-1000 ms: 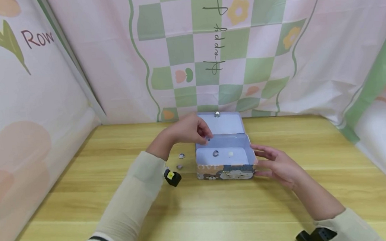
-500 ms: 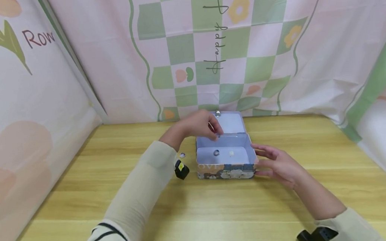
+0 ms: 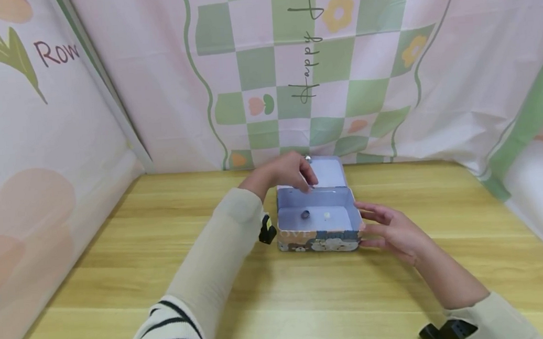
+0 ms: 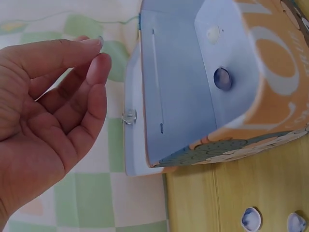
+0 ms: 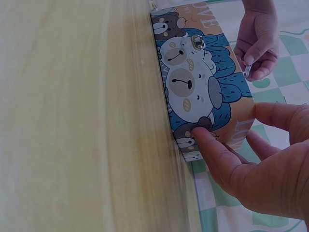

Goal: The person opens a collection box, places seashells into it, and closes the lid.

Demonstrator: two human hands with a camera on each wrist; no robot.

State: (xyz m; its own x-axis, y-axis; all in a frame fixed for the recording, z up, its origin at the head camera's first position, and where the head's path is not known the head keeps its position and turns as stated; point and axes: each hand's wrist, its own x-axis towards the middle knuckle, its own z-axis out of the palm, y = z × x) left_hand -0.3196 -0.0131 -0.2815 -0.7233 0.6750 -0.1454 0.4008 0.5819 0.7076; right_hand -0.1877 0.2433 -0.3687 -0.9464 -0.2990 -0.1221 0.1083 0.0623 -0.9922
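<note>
An open tin box point(image 3: 321, 242) with a blue lining and printed cartoon animals stands on the table, its lid point(image 3: 329, 170) tipped back. Above its rear left part, my left hand point(image 3: 290, 171) pinches a small, shiny, shell-like piece point(image 4: 101, 41), mostly covered by the fingertips. My right hand point(image 3: 394, 232) touches the box's right end with extended, spread fingers; in the right wrist view the nearest fingertip point(image 5: 199, 131) rests on the printed front. Inside the box lie a purplish shell-like piece point(image 4: 222, 79) and a pale one point(image 4: 213, 34).
Two more shell-like pieces, one point(image 4: 251, 220) near the other point(image 4: 296, 223), lie on the wooden table point(image 3: 356, 300) left of the box. The left forearm hides them in the head view. A printed cloth point(image 3: 255, 65) hangs behind, another at the left.
My left hand has moved right and slightly back over the box, still pinching the small piece. The left sleeve now covers the loose pieces. My right hand stays against the box.
</note>
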